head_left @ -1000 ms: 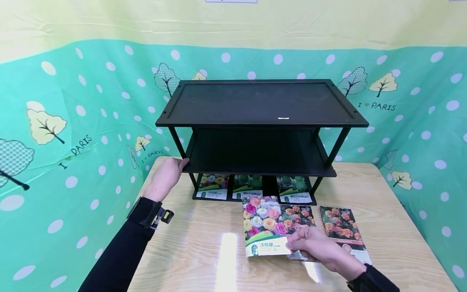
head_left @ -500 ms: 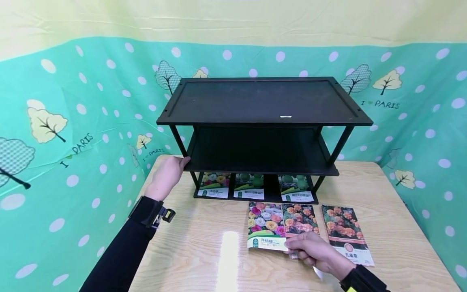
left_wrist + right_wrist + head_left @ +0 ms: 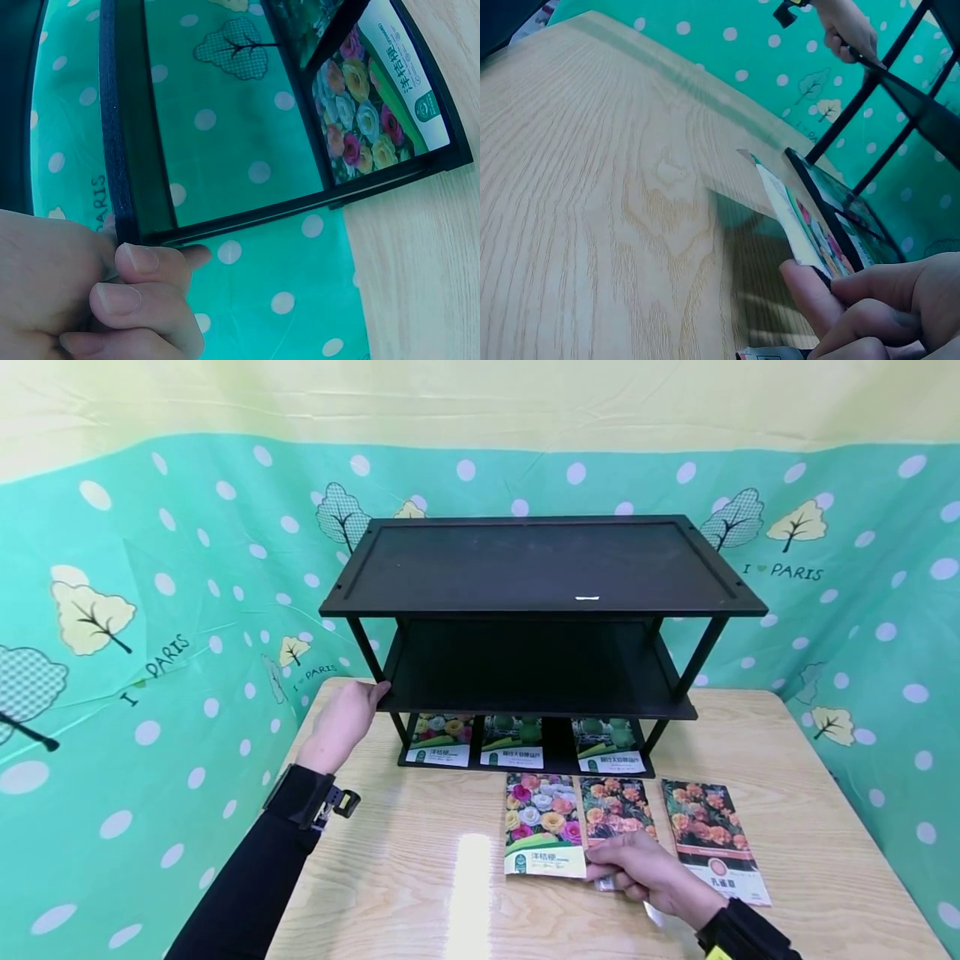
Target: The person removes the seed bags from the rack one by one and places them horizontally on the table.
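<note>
My left hand point(image 3: 341, 727) grips the left front corner of the middle tier of a black shelf rack point(image 3: 525, 564); in the left wrist view its fingers point(image 3: 142, 300) are curled at the dark edge. My right hand point(image 3: 651, 872) pinches the lower right corner of a flower seed packet point(image 3: 542, 827) with mixed roses-like blooms and a white label. In the right wrist view that packet point(image 3: 791, 225) is tilted above the wood, with its shadow below. Under the right hand lies an orange-flower packet point(image 3: 617, 802), partly covered by the fingers.
Another orange-flower packet point(image 3: 716, 839) lies to the right on the wooden table point(image 3: 375, 877). On the rack's bottom tier are a mixed-flower packet point(image 3: 441, 742) and two green packets, one at the middle point(image 3: 512, 743), one right point(image 3: 609, 747). A polka-dot cloth point(image 3: 187, 693) hangs behind.
My right hand first brought the mixed-flower packet down and slightly right, then the packet shifted a little left, apart from the orange-flower one. The left hand has kept its grip on the rack.
</note>
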The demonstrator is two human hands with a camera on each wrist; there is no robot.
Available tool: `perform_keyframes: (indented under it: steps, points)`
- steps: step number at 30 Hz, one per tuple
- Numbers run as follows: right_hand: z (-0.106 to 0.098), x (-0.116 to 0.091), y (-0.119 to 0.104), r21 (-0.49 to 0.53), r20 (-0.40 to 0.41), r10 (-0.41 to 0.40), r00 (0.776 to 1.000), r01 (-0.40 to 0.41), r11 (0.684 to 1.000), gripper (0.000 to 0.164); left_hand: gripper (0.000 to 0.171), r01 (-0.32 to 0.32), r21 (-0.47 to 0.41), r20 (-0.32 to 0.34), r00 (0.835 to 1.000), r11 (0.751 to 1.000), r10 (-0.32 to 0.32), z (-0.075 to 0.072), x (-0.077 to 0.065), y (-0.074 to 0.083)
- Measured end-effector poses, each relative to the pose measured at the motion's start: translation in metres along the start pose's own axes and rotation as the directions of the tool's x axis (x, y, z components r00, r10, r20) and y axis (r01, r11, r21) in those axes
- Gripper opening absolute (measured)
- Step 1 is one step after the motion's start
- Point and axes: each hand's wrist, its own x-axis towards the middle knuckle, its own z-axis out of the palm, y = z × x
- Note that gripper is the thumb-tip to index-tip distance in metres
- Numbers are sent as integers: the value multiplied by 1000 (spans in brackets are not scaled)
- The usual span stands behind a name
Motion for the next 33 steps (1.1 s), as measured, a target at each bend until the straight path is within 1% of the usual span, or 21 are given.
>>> perform_keyframes:
  steps: [7, 9, 14, 20, 22, 24, 25, 27, 29, 30, 31, 32, 33]
  points:
    - [-2, -7, -1, -71, 21, -64, 998, 65, 995, 39, 48, -4, 2, 13, 1000, 1000, 4, 0, 0, 0]
    - [-2, -10, -3, -98, 15, -80, 997, 81, 992, 41, 50, 3, 1, 16, 1000, 1000, -3, 0, 0, 0]
    - [-4, -15, -9, -150, -19, -95, 995, 91, 985, 41, 51, 0, 6, 4, 1000, 1000, 0, 1, 0, 0]
    - [-14, -16, -18, -216, -60, -102, 993, 87, 972, 35, 49, -29, 28, -3, 1000, 999, 29, 1, -1, 1]
    - [-19, -15, -23, -268, -96, -103, 990, 74, 961, 31, 42, -67, 68, 2, 998, 995, 67, 1, -2, 1]
    - [-25, -15, -29, -347, -143, -112, 983, 56, 936, 27, 38, -92, 92, 1, 996, 992, 92, 1, -2, 2]
    - [-30, -14, -31, -389, -169, -117, 979, 43, 920, 25, 35, -120, 119, -1, 993, 986, 121, 0, -2, 2]
    - [-40, -13, -38, -490, -200, -152, 968, 35, 871, 23, 33, -143, 137, -13, 989, 980, 146, 0, -2, 2]
    - [-51, -12, -44, -577, -224, -189, 956, 26, 816, 23, 30, -184, 219, -9, 982, 958, 191, 0, -3, 2]
    - [-57, -11, -47, -608, -223, -210, 952, 33, 793, 25, 30, -206, 272, -2, 977, 940, 215, -1, -3, 2]
    - [-62, -10, -50, -626, -227, -224, 948, 34, 779, 26, 29, -227, 316, 1, 971, 921, 239, -1, -4, 2]
    - [-68, -9, -53, -646, -229, -244, 942, 41, 762, 27, 30, -204, 299, -4, 977, 932, 215, 0, -4, 2]
    - [-73, -7, -55, -661, -241, -260, 935, 38, 749, 29, 31, -193, 298, -4, 979, 935, 203, 0, -4, 2]
